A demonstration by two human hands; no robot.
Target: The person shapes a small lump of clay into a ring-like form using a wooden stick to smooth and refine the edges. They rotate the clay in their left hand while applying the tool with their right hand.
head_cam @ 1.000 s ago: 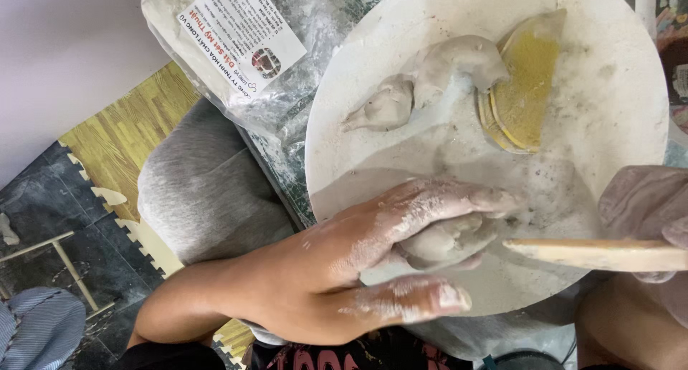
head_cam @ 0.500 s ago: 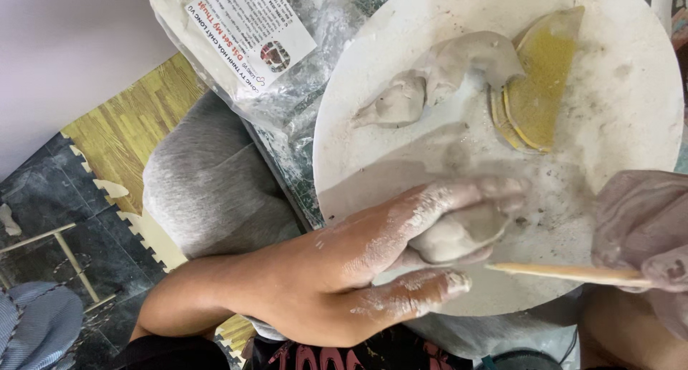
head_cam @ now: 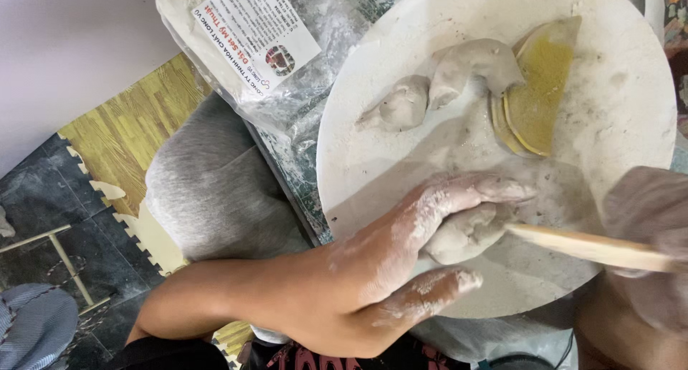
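My left hand (head_cam: 390, 259), smeared with grey clay, rests on a round white board (head_cam: 623, 98) and cups a small lump of grey clay (head_cam: 466, 234) between thumb and fingers. From the right edge of the view my right hand (head_cam: 648, 241), blurred, holds a flat wooden modelling stick (head_cam: 588, 247) whose tip touches that lump. Farther back on the board lie a twisted piece of clay (head_cam: 448, 83) and a yellow sponge wedge (head_cam: 541, 90), side by side and touching.
A clear plastic bag of clay with a white label (head_cam: 251, 47) lies to the left of the board. Below are a grey-trousered knee (head_cam: 215, 184), yellow and dark foam floor mats (head_cam: 115, 148) and a small wooden stand (head_cam: 50, 248).
The wooden stick has tilted and its tip has slid left against the lump. My left hand has stayed around the clay, and the view has drifted slightly.
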